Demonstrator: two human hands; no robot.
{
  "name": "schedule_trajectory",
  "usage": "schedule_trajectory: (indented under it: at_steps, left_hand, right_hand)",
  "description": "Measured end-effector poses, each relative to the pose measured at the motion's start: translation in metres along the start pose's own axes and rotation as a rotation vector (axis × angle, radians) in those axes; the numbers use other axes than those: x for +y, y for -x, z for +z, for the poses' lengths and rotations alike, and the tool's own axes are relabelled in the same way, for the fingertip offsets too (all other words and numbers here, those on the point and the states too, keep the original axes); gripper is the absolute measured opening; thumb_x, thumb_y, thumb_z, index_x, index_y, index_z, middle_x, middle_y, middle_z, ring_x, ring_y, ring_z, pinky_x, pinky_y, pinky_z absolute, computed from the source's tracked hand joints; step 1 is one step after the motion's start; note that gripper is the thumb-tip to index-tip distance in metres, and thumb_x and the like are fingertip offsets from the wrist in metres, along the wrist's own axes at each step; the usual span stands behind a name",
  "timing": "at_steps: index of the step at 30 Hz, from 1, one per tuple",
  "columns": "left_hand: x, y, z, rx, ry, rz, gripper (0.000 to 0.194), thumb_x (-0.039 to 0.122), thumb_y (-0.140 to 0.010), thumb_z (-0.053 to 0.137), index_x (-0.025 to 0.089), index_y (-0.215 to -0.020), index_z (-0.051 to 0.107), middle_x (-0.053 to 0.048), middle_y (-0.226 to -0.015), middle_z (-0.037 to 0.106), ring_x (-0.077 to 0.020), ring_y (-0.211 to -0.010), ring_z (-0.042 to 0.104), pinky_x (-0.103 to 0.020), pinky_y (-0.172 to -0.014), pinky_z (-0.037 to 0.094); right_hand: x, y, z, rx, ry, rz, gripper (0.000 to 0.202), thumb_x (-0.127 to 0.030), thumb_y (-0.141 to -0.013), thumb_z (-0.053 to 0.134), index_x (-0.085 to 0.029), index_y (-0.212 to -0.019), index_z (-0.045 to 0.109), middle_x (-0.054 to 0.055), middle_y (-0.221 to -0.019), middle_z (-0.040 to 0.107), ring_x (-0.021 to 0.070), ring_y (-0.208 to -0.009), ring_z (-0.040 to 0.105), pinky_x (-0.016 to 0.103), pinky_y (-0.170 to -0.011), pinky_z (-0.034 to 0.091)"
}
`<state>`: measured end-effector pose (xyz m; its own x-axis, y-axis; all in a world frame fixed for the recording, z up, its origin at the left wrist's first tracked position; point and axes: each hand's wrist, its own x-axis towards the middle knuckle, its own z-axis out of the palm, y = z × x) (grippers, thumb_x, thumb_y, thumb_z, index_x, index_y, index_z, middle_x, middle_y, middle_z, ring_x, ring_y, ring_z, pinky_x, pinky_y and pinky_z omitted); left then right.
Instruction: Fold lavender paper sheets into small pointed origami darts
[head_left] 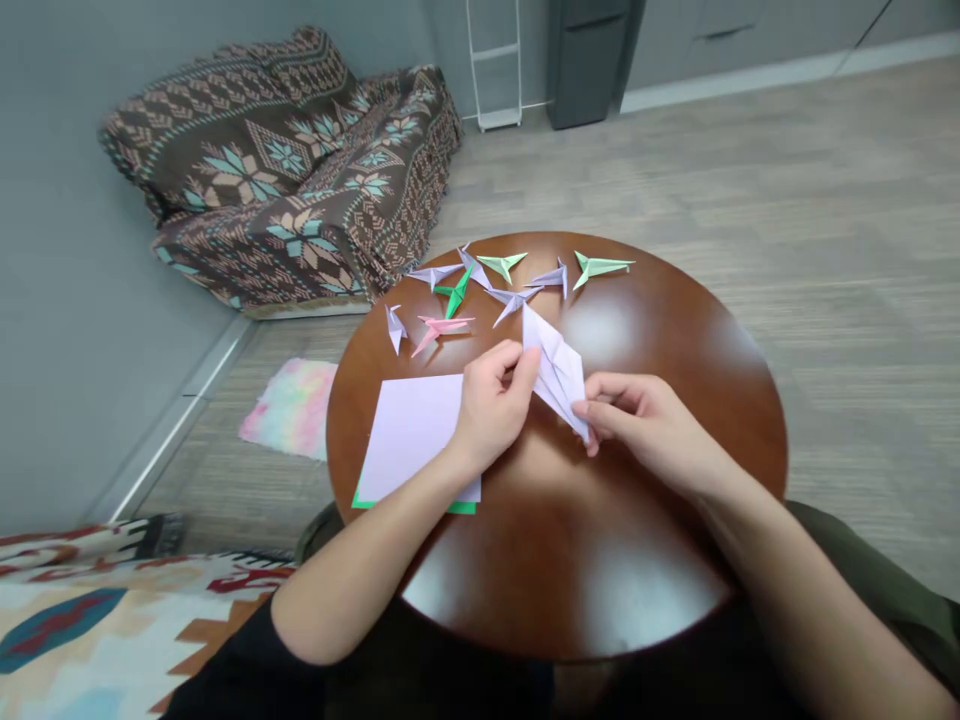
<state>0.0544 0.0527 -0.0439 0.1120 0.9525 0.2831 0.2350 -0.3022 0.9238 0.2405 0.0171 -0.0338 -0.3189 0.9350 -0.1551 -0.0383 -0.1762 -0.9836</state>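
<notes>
The left hand (pixel 495 400) grasps the left edge of a partly folded lavender paper (pixel 553 372), thumb and fingers pinched on it; the right hand (pixel 626 415) pinches the same paper near its lower right point, its fingertips partly hidden behind it; the folded paper is held tilted above the middle of a round brown bench (pixel 645 560), one point toward the far side and the other toward the person, with creases running along it; beyond it, on the far part of the bench, lie small folded paper pieces: several lavender ones (pixel 514 300), a dark green one (pixel 455 293) among them, a pink one (pixel 444 328) nearer the left hand, and two pale green ones, one (pixel 503 265) near the lavender pieces and the other (pixel 600 267) farthest right; a stack of flat square sheets (pixel 415 430) rests on the left part of the bench, lavender on top with green showing at the near edge, the left forearm passing over its right side; past the bench stands a sofa (pixel 300 180) under a patterned cover, and a fluffy pastel rug (pixel 291 408) lies on the floor (pixel 712 180).
</notes>
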Motion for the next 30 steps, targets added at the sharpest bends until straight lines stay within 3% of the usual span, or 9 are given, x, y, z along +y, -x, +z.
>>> schedule_trajectory:
  at_steps: [4,7,13,20,30]
  left_hand:
    - [-0.002,0.004,0.006,-0.175,0.325,-0.157,0.039,0.053,-0.089,0.07,0.018,-0.075,0.06,0.005,-0.06,0.052,-0.0086,-0.049,0.046,-0.025,-0.049,0.034]
    - [0.0,0.007,0.011,-0.289,0.402,-0.233,0.039,0.051,-0.079,0.08,0.016,-0.08,0.065,0.004,-0.061,0.056,-0.0074,-0.047,0.048,-0.023,-0.046,0.036]
    - [0.008,0.009,0.013,-0.18,0.422,-0.246,0.039,0.048,-0.077,0.083,0.015,-0.073,0.063,0.003,-0.056,0.062,-0.0071,-0.042,0.053,-0.019,-0.042,0.039]
    - [0.013,0.011,0.014,-0.247,0.483,-0.256,0.039,0.046,-0.075,0.085,0.015,-0.07,0.062,0.001,-0.058,0.065,-0.0072,-0.045,0.055,-0.018,-0.043,0.044]
    - [0.014,0.015,0.019,-0.186,0.514,-0.314,0.041,0.048,-0.074,0.085,0.015,-0.072,0.062,-0.001,-0.058,0.067,-0.0096,-0.047,0.062,-0.019,-0.048,0.051]
  right_hand:
    - [0.001,0.0,-0.003,0.036,-0.003,-0.05,0.027,-0.035,-0.082,0.081,-0.017,-0.067,0.067,-0.001,-0.057,0.064,0.009,-0.052,0.058,0.02,-0.053,0.046]
    - [0.003,0.001,-0.004,0.075,-0.041,-0.045,0.022,-0.032,-0.079,0.083,-0.016,-0.071,0.069,-0.001,-0.059,0.065,0.009,-0.051,0.058,0.019,-0.052,0.047]
    - [0.004,0.009,0.011,0.083,-0.104,-0.026,0.017,-0.026,-0.078,0.079,-0.015,-0.069,0.07,0.0,-0.067,0.068,0.0091,-0.052,0.061,0.021,-0.052,0.053]
    - [0.009,0.005,0.017,0.148,-0.127,-0.132,0.015,-0.021,-0.079,0.076,-0.016,-0.067,0.068,0.0,-0.065,0.066,0.0103,-0.054,0.059,0.022,-0.053,0.052]
    - [0.013,0.003,0.019,0.179,-0.176,-0.144,0.009,-0.013,-0.076,0.069,-0.016,-0.067,0.068,-0.002,-0.062,0.065,0.0104,-0.053,0.06,0.023,-0.055,0.052]
